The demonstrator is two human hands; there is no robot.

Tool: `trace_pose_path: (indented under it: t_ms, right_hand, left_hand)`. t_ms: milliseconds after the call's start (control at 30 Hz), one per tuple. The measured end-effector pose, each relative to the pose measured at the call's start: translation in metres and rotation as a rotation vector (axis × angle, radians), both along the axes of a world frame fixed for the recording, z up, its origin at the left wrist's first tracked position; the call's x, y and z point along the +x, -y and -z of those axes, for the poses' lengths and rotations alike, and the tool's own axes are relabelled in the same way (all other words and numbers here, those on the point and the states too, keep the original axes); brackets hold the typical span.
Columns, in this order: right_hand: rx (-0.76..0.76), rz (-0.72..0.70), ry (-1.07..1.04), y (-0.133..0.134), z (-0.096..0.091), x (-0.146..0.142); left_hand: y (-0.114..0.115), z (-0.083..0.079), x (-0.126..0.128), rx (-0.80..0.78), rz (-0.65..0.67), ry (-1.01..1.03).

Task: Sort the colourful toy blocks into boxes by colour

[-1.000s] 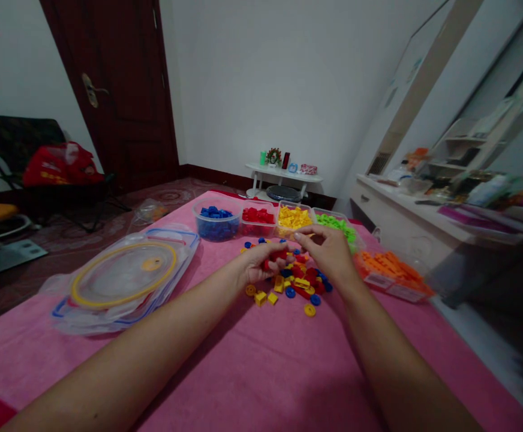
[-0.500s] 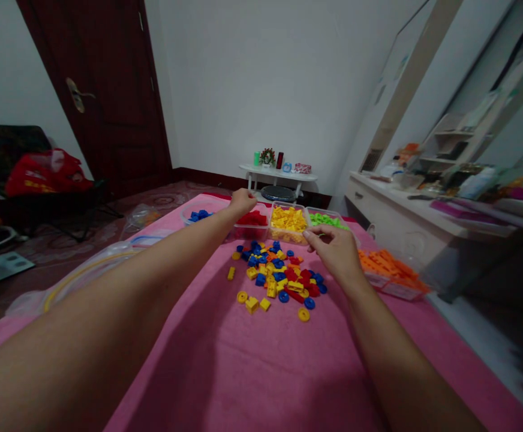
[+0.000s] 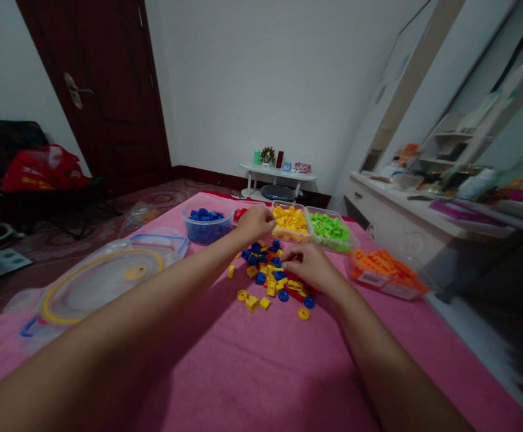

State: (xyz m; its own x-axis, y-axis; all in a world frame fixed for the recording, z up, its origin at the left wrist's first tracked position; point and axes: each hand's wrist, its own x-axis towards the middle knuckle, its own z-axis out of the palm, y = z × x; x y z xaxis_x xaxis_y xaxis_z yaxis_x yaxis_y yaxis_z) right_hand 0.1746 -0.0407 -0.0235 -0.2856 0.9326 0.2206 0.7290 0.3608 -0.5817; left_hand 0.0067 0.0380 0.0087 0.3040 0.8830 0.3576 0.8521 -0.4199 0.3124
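Observation:
Above the front edge of the red-brick box, my left hand [image 3: 256,223] has its fingers bunched together; whatever they may hold is hidden. My right hand [image 3: 310,263] reaches over the right side of a mixed pile of toy bricks [image 3: 271,284], thumb and fingers curled to a pinch near blue and yellow pieces. What is between those fingertips cannot be made out. Blue, yellow and red bricks and small wheels make up the pile. Behind my left hand, the box of red bricks [image 3: 240,213] is mostly covered. Beside it stands a clear box of yellow bricks [image 3: 290,222].
A round tub of blue bricks [image 3: 206,223] is at the left, a box of green bricks [image 3: 330,228] at the back right. The box of orange bricks [image 3: 386,273] sits near the right edge. Clear lids [image 3: 104,282] lie left on the pink cloth [image 3: 252,366].
My left hand has come nearer from over the red box, moving slightly right. My right hand has moved from beside the yellow box down and left to the pile.

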Motion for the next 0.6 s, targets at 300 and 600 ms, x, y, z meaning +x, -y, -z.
trace_pose_path:
  t_ms: [300,600]
  right_hand:
    - [0.007,-0.03,0.474,0.024,0.001,-0.029]
    - [0.015,-0.039,0.483,0.029,-0.005,-0.034]
  left_hand:
    - [0.082,-0.019,-0.015,-0.294,-0.057,-0.468]
    - [0.079,0.012,-0.026,-0.285,0.208,-0.349]
